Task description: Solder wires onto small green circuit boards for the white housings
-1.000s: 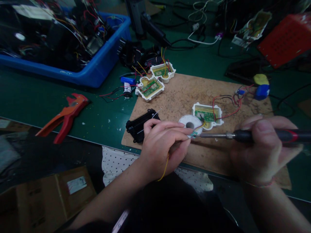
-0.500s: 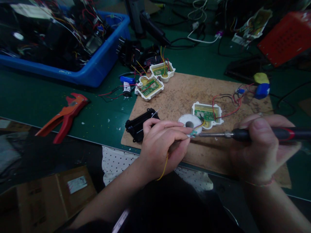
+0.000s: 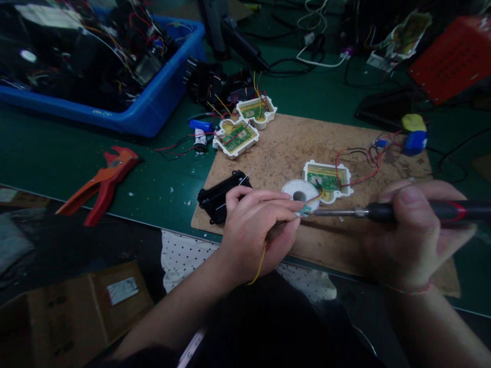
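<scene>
My right hand (image 3: 412, 235) grips a soldering iron (image 3: 383, 212) by its black handle. The iron's metal shaft points left, and its tip meets a small green circuit board (image 3: 306, 210) at the fingertips of my left hand (image 3: 261, 225). The fingers of that hand are pinched together on the board, and part of it is hidden under them. Thin yellow and dark wires run up from the board towards a white housing (image 3: 326, 181) with a larger green board inside. Behind the small board lies a white spool (image 3: 288, 190) with a grey core.
A black case (image 3: 217, 197) lies left of my left hand on the brown work board (image 3: 276, 153). Two more white housings (image 3: 236, 139) sit behind. Orange-red cutters (image 3: 111, 179), a blue bin (image 3: 153, 115) of wired parts and a red box (image 3: 452, 59) stand around.
</scene>
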Motion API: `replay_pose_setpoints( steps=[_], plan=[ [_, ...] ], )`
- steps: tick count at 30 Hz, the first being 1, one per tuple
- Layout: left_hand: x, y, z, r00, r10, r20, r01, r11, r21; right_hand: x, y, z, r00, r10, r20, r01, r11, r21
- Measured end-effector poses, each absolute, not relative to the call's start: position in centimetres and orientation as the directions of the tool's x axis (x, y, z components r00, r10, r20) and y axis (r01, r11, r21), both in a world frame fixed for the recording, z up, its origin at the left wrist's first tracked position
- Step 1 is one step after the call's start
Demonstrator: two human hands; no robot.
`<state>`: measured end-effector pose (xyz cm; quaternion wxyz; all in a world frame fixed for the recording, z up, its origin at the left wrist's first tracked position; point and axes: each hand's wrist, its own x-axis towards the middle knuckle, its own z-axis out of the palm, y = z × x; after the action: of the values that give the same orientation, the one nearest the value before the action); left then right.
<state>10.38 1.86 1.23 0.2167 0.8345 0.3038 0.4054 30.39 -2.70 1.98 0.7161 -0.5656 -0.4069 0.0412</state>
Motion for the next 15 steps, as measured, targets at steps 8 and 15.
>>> replay_pose_setpoints(
  steps=[8,15],
  plan=[
    [10.34,1.89,1.22,0.489,0.688,0.536,0.335,-0.716,0.613,30.63,-2.68,1.96,0.716,0.467,0.518,0.337,0.419,-0.843],
    [10.34,1.91,1.22,0.485,0.683,0.545,0.327,-0.720,0.612,30.64,-2.62,1.76,0.724,0.442,0.530,0.355,0.419,-0.835]
  ],
)
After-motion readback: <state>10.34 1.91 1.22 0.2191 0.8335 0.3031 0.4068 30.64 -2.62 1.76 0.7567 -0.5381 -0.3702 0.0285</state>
